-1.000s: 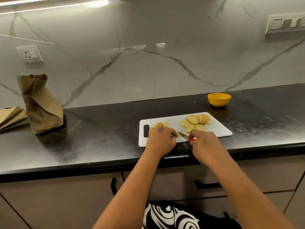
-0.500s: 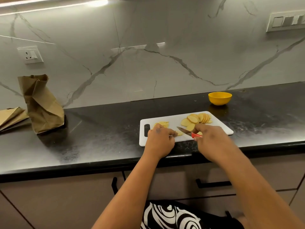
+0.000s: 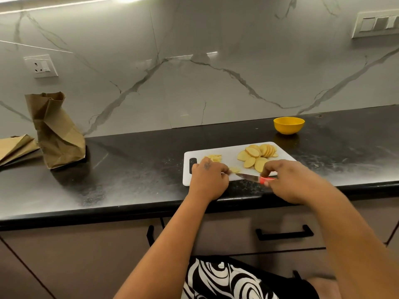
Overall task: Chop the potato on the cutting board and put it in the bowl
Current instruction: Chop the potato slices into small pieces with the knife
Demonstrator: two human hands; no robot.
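Since 0.5 s ago the knife point(image 3: 248, 176) has dropped lower, near the cutting board point(image 3: 228, 157); right hand point(image 3: 289, 182) grips its red handle. Left hand point(image 3: 208, 180) pinches a potato slice point(image 3: 234, 169); 1 yellow bowl point(image 3: 288, 125) sits beyond.

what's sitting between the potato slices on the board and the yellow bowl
Nothing visible. The potato slices lie at the far right of the cutting board; the yellow bowl stands just beyond that corner, with only bare countertop between them.
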